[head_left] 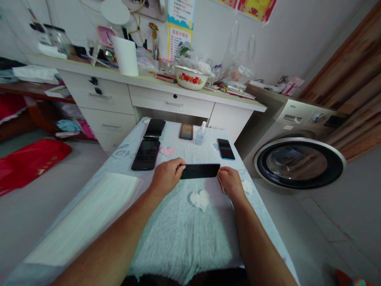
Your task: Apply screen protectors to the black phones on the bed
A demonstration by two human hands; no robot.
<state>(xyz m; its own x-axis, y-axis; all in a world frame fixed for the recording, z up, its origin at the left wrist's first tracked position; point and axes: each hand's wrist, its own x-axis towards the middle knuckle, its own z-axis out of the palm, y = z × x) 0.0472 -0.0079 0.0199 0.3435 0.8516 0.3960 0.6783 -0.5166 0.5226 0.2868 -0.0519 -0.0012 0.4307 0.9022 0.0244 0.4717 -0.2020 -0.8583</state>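
A dark smartphone (200, 171) is held sideways above the cloth-covered table, its black face toward me. My left hand (169, 174) grips its left end between thumb and fingers. At the other end, my right hand (231, 182) has its fingers closed on a folded brown cloth (221, 182) and meets the phone's right edge. Beyond the hands stand a clear spray bottle (200, 134) and a small brown-framed card-like item (186, 131). Another phone (226, 149) lies to the right. Two more dark phones, a nearer one (146, 155) and a farther one (154, 129), lie at the left.
A pale folded sheet (89, 218) lies along the table's left side. Behind is a white desk (166, 95) with a flowered bowl (191, 77) and a paper roll (126, 56). On the right stands a washing machine (293, 119), its round door (300, 163) near the table.
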